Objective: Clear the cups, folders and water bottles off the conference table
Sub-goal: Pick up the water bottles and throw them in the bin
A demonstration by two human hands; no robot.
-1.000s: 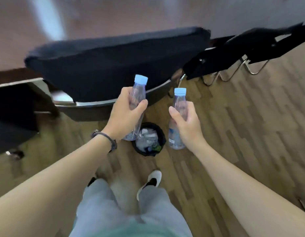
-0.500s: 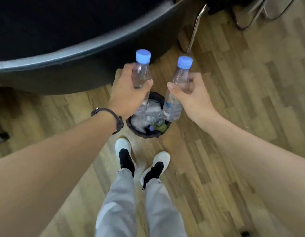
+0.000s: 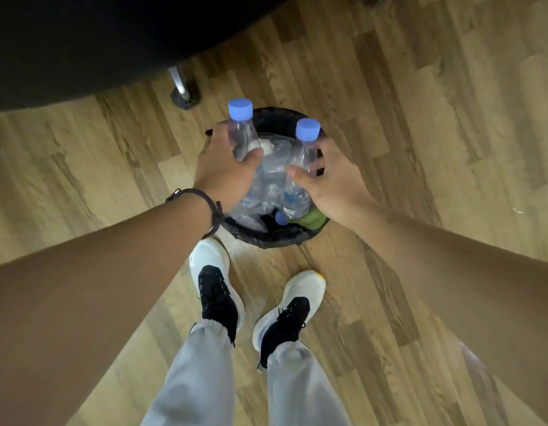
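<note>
Pale-soled shoes (image 3: 215,290) stand just short of the bin (image 3: 268,238), the landmark here, a black-lined round bin on wood flooring. Above its mouth, the left hand (image 3: 225,175) is closed round the left bottle (image 3: 243,136), and the right hand (image 3: 334,179) is closed round the right bottle (image 3: 303,167). Both bottles are clear with blue caps; each long axis runs steeply upright, cap toward the bin's far rim and base down among crushed plastic already inside. To finish well, lower both bases past the rim before letting go — releasing one at a time, since the bin looks nearly full and a bottle could bounce out. Beyond the bin, a metal leg (image 3: 180,90) meets the floor under a dark edge.
</note>
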